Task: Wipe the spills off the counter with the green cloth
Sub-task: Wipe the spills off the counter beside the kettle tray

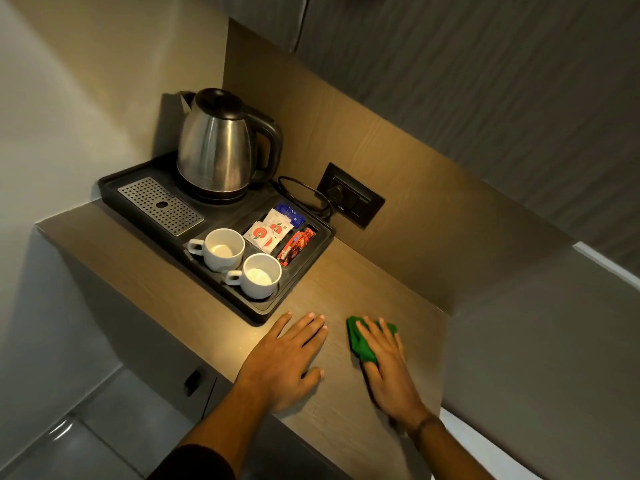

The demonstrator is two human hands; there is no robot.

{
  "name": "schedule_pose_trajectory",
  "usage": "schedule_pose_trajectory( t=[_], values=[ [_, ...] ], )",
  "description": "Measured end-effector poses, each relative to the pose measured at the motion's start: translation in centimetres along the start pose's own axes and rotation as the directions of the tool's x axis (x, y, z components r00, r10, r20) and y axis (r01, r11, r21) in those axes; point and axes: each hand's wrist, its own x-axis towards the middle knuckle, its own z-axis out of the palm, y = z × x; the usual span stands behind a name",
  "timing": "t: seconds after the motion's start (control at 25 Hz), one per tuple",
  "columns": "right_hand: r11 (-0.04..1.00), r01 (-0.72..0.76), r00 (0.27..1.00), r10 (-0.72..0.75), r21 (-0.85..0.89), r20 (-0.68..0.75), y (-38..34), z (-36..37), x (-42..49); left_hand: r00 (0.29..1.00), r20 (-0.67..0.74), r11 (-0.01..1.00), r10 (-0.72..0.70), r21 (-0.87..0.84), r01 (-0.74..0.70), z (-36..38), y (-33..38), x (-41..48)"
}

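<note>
A folded green cloth (360, 341) lies on the wooden counter (332, 282) near its right end. My right hand (388, 365) presses flat on top of the cloth, fingers spread over it, so much of the cloth is hidden. My left hand (287, 358) rests palm down on the bare counter just left of the cloth, fingers apart, holding nothing. No spill is clearly visible; a few faint specks show near the tray's front corner.
A black tray (114, 183) fills the counter's left half, carrying a steel kettle (214, 147), two white cups (223, 249), sachets (273, 230) and a metal drip grate (161, 206). A wall socket (351, 195) with a plugged cord sits behind. Walls enclose back and right.
</note>
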Motion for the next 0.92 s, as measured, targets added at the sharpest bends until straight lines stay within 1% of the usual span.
schedule_pose_trajectory(
  t=[0.08, 0.12, 0.2, 0.28, 0.32, 0.36, 0.4, 0.44, 0.52, 0.56, 0.64, 0.68, 0.76, 0.84, 0.88, 0.92],
  values=[
    [1.000, -0.029, 1.000, 0.029, 0.008, 0.010, 1.8, -0.8, -3.4, 1.000, -0.002, 1.000, 0.001, 0.003, -0.001, 0.0, -0.1, 0.0],
    [0.998, -0.066, 0.998, 0.066, 0.016, -0.001, 2.4, -1.4, -3.0, 1.000, -0.006, 1.000, 0.003, 0.006, -0.003, 0.0, -0.1, 0.0],
    [0.982, -0.189, 0.978, 0.190, 0.016, -0.082, 2.2, -2.1, 0.7, 1.000, 0.004, 1.000, 0.017, 0.007, -0.017, 0.1, -0.2, 0.1],
    [0.938, -0.346, 0.928, 0.344, 0.016, -0.144, 0.3, -2.1, 5.3, 1.000, 0.002, 1.000, 0.017, 0.009, -0.017, 0.1, -0.4, 0.1],
    [0.918, -0.395, 0.905, 0.394, 0.026, -0.160, -0.9, -1.9, 7.1, 1.000, -0.003, 1.000, 0.014, 0.011, -0.014, 0.1, -0.4, 0.2],
    [0.913, -0.406, 0.900, 0.406, 0.037, -0.161, -2.1, -1.4, 8.0, 1.000, -0.006, 1.000, 0.014, 0.014, -0.014, 0.0, -0.3, 0.3],
    [0.925, -0.377, 0.915, 0.380, 0.044, -0.140, -3.1, -1.0, 7.8, 1.000, 0.001, 1.000, 0.017, 0.015, -0.017, -0.1, -0.2, 0.3],
    [0.947, -0.317, 0.941, 0.321, 0.051, -0.106, -4.1, -0.4, 6.5, 1.000, 0.015, 1.000, 0.022, 0.015, -0.022, -0.2, -0.2, 0.2],
    [0.981, -0.187, 0.981, 0.189, 0.054, -0.045, -6.0, 1.3, 1.0, 1.000, 0.015, 1.000, 0.027, 0.010, -0.027, -0.3, -0.2, 0.1],
    [0.988, -0.150, 0.988, 0.151, 0.044, -0.019, -6.7, 2.1, -2.5, 1.000, 0.013, 1.000, 0.022, 0.004, -0.022, -0.3, -0.3, 0.1],
    [0.991, -0.130, 0.991, 0.130, 0.023, -0.021, -6.7, 2.5, -8.6, 0.999, 0.028, 1.000, 0.016, -0.010, -0.016, -0.3, -0.3, 0.1],
    [0.987, -0.159, 0.986, 0.159, 0.016, -0.044, -6.0, 2.1, -10.2, 1.000, 0.027, 1.000, 0.014, -0.012, -0.014, -0.2, -0.3, 0.1],
    [0.957, -0.289, 0.948, 0.291, 0.034, -0.131, -5.0, 1.1, -8.9, 1.000, 0.024, 1.000, 0.013, 0.002, -0.013, -0.2, -0.4, 0.1],
    [0.885, -0.457, 0.854, 0.465, 0.089, -0.234, -5.2, 0.0, -4.7, 0.999, 0.037, 0.998, 0.033, 0.045, -0.034, -0.2, -0.4, 0.3],
    [0.851, -0.510, 0.814, 0.525, 0.127, -0.247, -6.0, -0.2, -3.1, 0.999, 0.034, 0.998, 0.038, 0.058, -0.039, -0.1, -0.5, 0.3],
    [0.842, -0.521, 0.805, 0.540, 0.142, -0.246, -6.9, 0.3, -2.3, 0.999, 0.031, 0.998, 0.035, 0.056, -0.037, -0.1, -0.7, 0.4]
  ],
)
